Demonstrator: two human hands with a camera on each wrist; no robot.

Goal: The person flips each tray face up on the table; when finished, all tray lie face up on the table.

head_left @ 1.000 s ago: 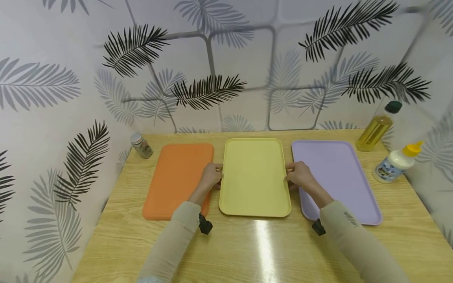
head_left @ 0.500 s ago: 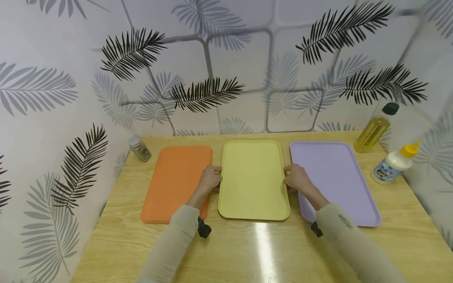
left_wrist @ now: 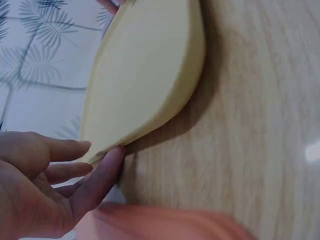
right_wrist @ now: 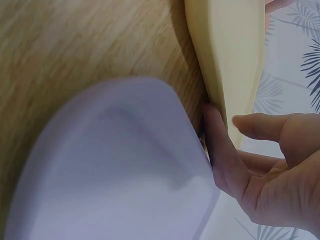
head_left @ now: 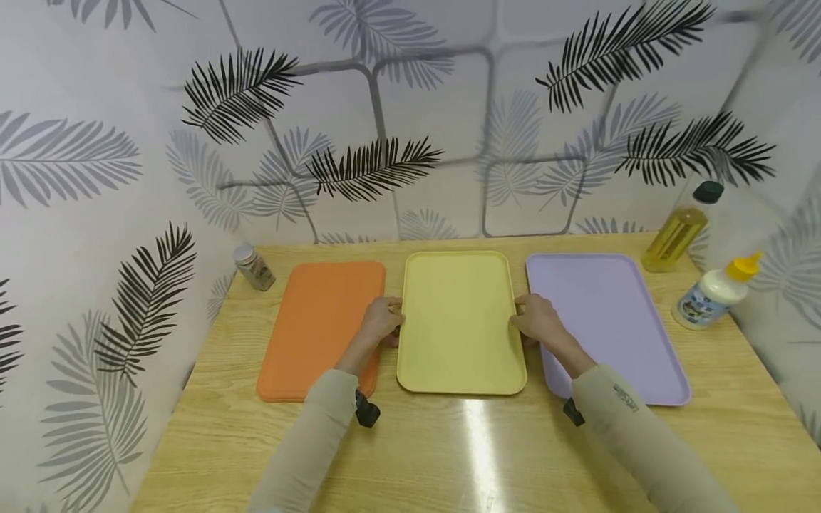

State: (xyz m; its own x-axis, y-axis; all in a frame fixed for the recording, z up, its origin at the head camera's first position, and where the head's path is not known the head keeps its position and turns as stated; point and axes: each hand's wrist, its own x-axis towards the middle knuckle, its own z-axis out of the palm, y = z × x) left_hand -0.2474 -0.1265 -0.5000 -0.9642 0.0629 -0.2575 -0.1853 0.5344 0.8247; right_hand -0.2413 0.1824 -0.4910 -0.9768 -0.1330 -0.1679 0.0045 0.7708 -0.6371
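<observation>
A yellow rectangular tray (head_left: 462, 328) lies on the table between an orange tray (head_left: 321, 328) and a purple tray (head_left: 606, 320). My left hand (head_left: 383, 319) holds the yellow tray's left side; in the left wrist view, the digits of the left hand (left_wrist: 55, 185) pinch its rim. On the opposite side, my right hand (head_left: 537, 317) grips the rim between digits placed outside and over it, as the right wrist view shows for the right hand (right_wrist: 270, 165). The right hand's outer side lies close to the purple tray's edge. Some fingers of both hands are hidden.
A small grey-capped jar (head_left: 254, 267) stands at the back left. At the right are an oil bottle (head_left: 676, 239) with a dark green cap and a white squeeze bottle (head_left: 708, 299) with a yellow nozzle. A leaf-patterned wall (head_left: 436, 107) rises behind the wooden table (head_left: 423, 456).
</observation>
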